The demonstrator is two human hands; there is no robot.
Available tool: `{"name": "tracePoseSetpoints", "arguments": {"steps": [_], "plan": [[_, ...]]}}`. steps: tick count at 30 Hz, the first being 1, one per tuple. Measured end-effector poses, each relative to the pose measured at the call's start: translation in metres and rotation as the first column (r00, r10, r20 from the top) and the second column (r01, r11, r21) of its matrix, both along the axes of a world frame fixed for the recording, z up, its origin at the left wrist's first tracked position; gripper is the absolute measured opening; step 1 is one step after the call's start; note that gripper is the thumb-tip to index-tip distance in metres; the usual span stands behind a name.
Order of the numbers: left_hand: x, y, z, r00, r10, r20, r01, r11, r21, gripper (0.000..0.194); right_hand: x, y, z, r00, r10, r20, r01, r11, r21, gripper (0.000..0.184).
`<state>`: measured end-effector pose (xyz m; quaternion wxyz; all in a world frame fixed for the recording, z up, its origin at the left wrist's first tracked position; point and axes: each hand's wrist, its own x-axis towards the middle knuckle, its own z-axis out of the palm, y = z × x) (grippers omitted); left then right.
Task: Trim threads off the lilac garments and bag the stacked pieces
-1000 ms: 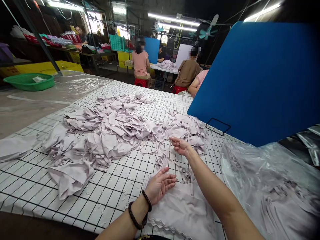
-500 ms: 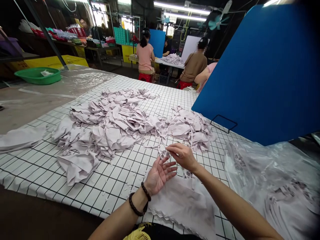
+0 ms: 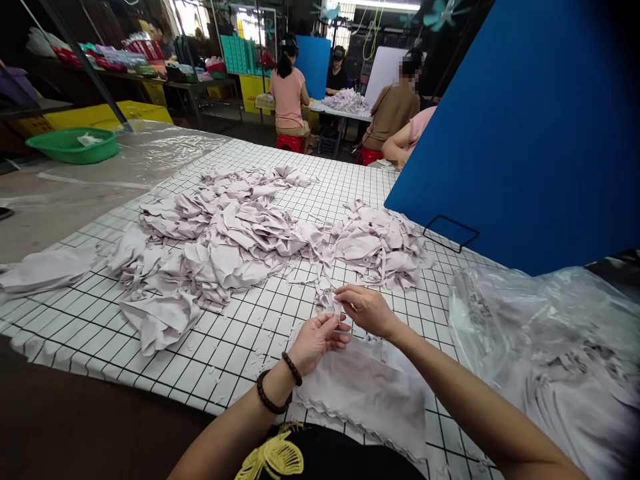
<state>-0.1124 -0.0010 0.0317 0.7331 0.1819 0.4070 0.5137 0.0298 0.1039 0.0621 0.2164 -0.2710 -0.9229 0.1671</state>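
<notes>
Tabletop (image 3: 260,327), checked in black and white, carries all the cloth within reach. At its right stands a big blue board (image 3: 520,140) with a thin wire loop (image 3: 451,233) at its foot; a bump there could probably tip it over the smaller heap. The large heap (image 3: 240,230) of pale mauve fabric sprawls across the middle and left, tangled enough that one piece pulled out might drag others along. Near the right forearm lies a clear plastic bag (image 3: 493,320) with fabric inside, which a swinging elbow could catch. Beyond the hands sits the smaller heap (image 3: 377,243), and close to the person's body a flat stack (image 3: 370,407) of cloth, its layered edges easily skewed by a brushing wrist. Over that stack's far edge, the right hand (image 3: 367,310) has thumb and fingertips pinched on a pale strip (image 3: 337,308). The left hand (image 3: 317,340) is half curled just below, thumb near forefinger; I can't tell whether it grips too. So slight a strip could twist or slip if the pinch loosened, or snag among the loose straps (image 3: 324,301) beside it. Tiny white scraps (image 3: 215,373) litter the cover and could cling to the fabric.
</notes>
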Motion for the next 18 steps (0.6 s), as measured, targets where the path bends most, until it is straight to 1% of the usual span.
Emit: {"name": "tracePoseSetpoints", "arguments": {"steps": [2,3,4,5,7,8,9,12,14,15,16,17,18], "plan": [[-0.001,-0.001,0.000,0.996,-0.065,-0.059,0.064,0.998,-0.013,0.037,0.002,-0.002,0.009,0.998,0.030,0.055,-0.019,0.982,-0.186,0.032],[-0.002,-0.002,0.000,0.991,-0.095,-0.095,0.094,0.996,-0.012,0.038,0.003,-0.003,0.015,0.995,0.071,0.075,-0.045,0.953,-0.301,0.036],[-0.002,-0.002,-0.001,0.983,-0.121,-0.135,0.122,0.993,-0.003,0.040,0.003,-0.004,0.021,0.988,0.126,0.090,-0.077,0.905,-0.418,0.040],[-0.002,-0.003,-0.003,0.973,-0.144,-0.179,0.149,0.989,0.012,0.041,0.002,-0.005,0.027,0.977,0.187,0.103,-0.107,0.846,-0.522,0.042],[-0.002,-0.004,-0.006,0.944,-0.177,-0.279,0.197,0.979,0.045,0.045,0.001,-0.006,0.035,0.946,0.294,0.135,-0.134,0.736,-0.664,0.038],[-0.002,-0.004,-0.007,0.925,-0.191,-0.328,0.221,0.974,0.057,0.047,0.000,-0.005,0.037,0.931,0.330,0.156,-0.131,0.701,-0.701,0.035],[-0.002,-0.005,-0.009,0.906,-0.206,-0.369,0.245,0.968,0.061,0.048,0.000,-0.004,0.037,0.919,0.350,0.181,-0.118,0.683,-0.721,0.031],[-0.003,-0.008,-0.010,0.847,-0.255,-0.467,0.311,0.950,0.044,0.047,0.001,0.000,0.031,0.895,0.365,0.255,-0.045,0.644,-0.764,0.028],[-0.005,-0.012,-0.007,0.789,-0.278,-0.548,0.356,0.934,0.039,0.044,0.002,0.002,0.026,0.894,0.359,0.269,-0.011,0.616,-0.787,0.030],[-0.006,-0.014,-0.006,0.740,-0.271,-0.615,0.378,0.925,0.047,0.043,0.003,0.002,0.024,0.897,0.356,0.262,-0.008,0.606,-0.795,0.030],[-0.008,-0.016,-0.004,0.673,-0.236,-0.701,0.391,0.918,0.066,0.042,0.005,0.003,0.023,0.902,0.351,0.253,-0.011,0.603,-0.798,0.030],[-0.009,-0.019,-0.002,0.585,-0.169,-0.793,0.394,0.914,0.096,0.041,0.006,0.002,0.022,0.907,0.341,0.247,-0.014,0.610,-0.792,0.028],[-0.011,-0.021,-0.001,0.476,-0.072,-0.876,0.390,0.910,0.137,0.039,0.007,0.002,0.021,0.914,0.323,0.245,-0.012,0.625,-0.781,0.026]]}}
